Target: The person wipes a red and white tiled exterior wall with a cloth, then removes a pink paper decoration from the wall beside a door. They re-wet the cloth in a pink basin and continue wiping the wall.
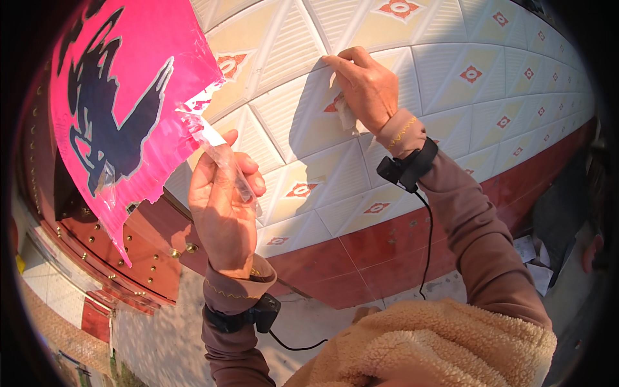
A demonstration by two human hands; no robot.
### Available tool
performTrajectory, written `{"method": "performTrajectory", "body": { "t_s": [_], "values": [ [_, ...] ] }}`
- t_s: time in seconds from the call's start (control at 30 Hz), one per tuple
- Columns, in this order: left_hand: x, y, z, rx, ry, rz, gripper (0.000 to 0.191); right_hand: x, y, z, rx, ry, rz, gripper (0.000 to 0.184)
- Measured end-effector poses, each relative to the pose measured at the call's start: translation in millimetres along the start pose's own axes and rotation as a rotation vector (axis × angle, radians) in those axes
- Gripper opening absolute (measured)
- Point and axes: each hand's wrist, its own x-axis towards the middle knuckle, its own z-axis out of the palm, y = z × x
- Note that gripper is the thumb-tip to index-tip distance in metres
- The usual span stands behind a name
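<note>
My left hand (225, 203) holds a strip of clear tape (239, 181) at the torn edge of a bright pink plastic-like sheet (145, 38). The sheet bears a dark blue print with a pale outline, and its lower edge is ragged. My right hand (370, 87) is against the tiled wall (333, 164), fingers bent and a fingertip at a tile joint. A crumpled whitish scrap (346, 116) shows beneath this palm; whether it is held or stuck to the wall is unclear. The right hand's other fingertips are hidden.
Dark red tiles (387, 256) line the wall's base. A red studded door (140, 242) with brass knobs stands at the left, behind the sheet. Both wrists carry black strapped devices (408, 167) with cables. Papers (537, 266) lie at the right beside a dark sheet (561, 208).
</note>
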Motion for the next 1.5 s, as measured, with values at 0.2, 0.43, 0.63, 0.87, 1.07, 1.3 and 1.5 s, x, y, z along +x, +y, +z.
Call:
{"method": "performTrajectory", "body": {
  "t_s": [0.2, 0.43, 0.63, 0.87, 1.07, 1.3, 1.5],
  "values": [
    [-1.8, 2.9, 2.0, -0.039, -0.018, 0.002, 0.036, 1.1, -1.7, -4.3, -0.075, 0.019, -0.053, 0.037],
    [-4.0, 7.0, 3.2, -0.007, -0.017, -0.005, 0.035, 8.1, -8.0, -2.4, -0.113, -0.059, -0.162, 0.055],
    [-2.0, 3.7, -2.5, -0.022, -0.022, -0.007, 0.035, 15.1, -7.0, 0.5, -0.163, -0.056, -0.28, 0.036],
    [1.7, -4.6, -5.5, -0.068, -0.071, -0.007, 0.035, 26.7, -14.8, 11.2, -0.055, -0.108, 0.115, 0.028],
    [2.5, -6.5, -11.8, -0.08, -0.078, -0.019, 0.034, 31.3, -10.5, 22.0, 0.031, -0.089, 0.177, 0.029],
    [4.9, -8.5, -15.0, -0.085, -0.092, -0.018, 0.035, 26.7, -6.5, 21.0, 0.047, -0.088, 0.135, 0.029],
    [5.9, -9.5, -19.1, -0.111, -0.117, -0.011, 0.036, 28.0, -10.8, 20.2, -0.039, -0.129, 0.147, 0.027]
  ]
}}
